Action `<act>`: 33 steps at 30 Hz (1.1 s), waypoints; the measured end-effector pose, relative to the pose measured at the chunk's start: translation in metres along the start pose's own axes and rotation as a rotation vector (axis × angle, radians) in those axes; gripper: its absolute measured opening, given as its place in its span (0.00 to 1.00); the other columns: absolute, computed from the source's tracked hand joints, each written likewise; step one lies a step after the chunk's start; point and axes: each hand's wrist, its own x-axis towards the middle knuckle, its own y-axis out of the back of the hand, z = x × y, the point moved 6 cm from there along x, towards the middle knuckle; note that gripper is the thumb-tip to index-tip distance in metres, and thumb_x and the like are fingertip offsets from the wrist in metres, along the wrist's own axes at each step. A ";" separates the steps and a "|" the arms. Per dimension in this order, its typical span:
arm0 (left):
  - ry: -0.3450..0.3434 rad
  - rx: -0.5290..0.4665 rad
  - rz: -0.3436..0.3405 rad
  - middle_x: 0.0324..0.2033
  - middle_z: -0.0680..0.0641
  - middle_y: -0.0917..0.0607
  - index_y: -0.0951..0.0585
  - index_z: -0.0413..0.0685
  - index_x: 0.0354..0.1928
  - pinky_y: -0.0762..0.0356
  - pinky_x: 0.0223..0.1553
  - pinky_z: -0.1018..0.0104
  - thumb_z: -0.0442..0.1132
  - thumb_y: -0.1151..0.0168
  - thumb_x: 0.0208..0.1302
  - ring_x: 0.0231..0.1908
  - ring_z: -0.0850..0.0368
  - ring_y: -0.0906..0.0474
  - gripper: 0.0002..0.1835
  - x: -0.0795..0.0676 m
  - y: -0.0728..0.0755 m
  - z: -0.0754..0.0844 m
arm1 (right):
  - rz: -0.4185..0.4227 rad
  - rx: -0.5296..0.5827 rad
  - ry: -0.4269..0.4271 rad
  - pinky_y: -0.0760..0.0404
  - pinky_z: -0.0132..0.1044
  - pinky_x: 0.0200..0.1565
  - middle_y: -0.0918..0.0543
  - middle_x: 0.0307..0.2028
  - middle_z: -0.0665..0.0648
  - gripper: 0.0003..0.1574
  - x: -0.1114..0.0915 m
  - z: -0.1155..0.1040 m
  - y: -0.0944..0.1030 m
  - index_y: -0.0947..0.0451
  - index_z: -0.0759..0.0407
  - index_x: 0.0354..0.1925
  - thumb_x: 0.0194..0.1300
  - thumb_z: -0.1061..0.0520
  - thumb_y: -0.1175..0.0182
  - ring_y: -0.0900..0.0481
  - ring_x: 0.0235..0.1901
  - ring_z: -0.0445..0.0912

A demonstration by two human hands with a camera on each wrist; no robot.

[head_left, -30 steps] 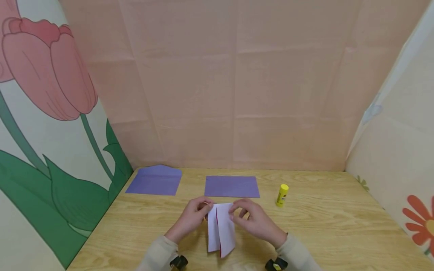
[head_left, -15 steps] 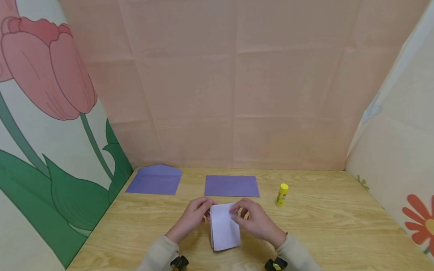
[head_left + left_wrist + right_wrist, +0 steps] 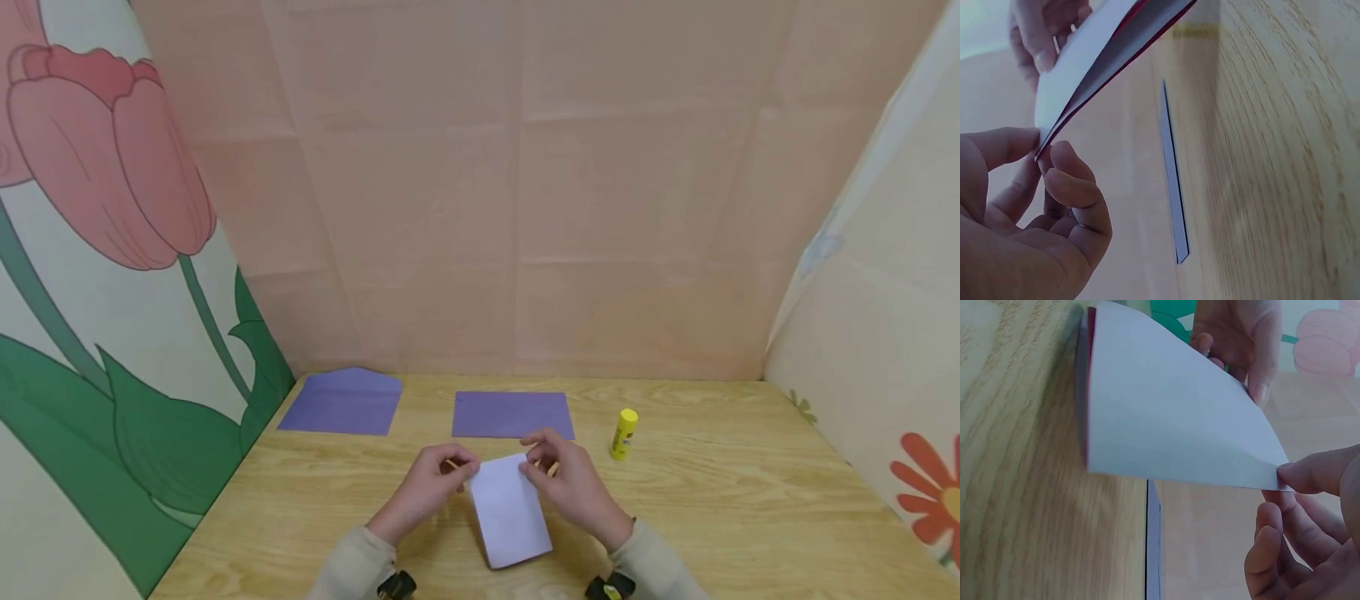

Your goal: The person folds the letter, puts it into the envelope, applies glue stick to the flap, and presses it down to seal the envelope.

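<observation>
A folded sheet of white paper (image 3: 512,517), its inner edges showing red in the left wrist view, hangs between my hands, tilted above the table. My left hand (image 3: 432,490) pinches its upper left corner between thumb and fingertips. At the upper right corner, my right hand (image 3: 572,482) pinches it the same way. Seen from the right wrist, the paper (image 3: 1166,406) bows slightly, its far end near the table. The left wrist view shows a gap between the paper's (image 3: 1085,75) layers.
On the wooden table (image 3: 720,500), a purple envelope (image 3: 345,407) with its flap raised lies back left. A flat purple rectangle (image 3: 513,414) lies behind my hands. A yellow glue stick (image 3: 624,434) stands upright to the right. A pink sheet (image 3: 517,208) backs the table.
The folded paper, earlier showing split flaps with a red edge, now presents one flat white face and slants down to the right. My right hand has moved to its upper right corner.
</observation>
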 end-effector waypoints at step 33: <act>-0.109 0.093 -0.034 0.31 0.52 0.17 0.17 0.48 0.33 0.25 0.33 0.69 0.40 0.37 0.70 0.30 0.61 0.24 0.07 -0.004 -0.010 0.008 | -0.139 0.016 0.011 0.22 0.33 0.30 0.16 0.30 0.43 0.05 0.005 0.000 -0.009 0.16 0.48 0.32 0.67 0.54 0.34 0.23 0.28 0.38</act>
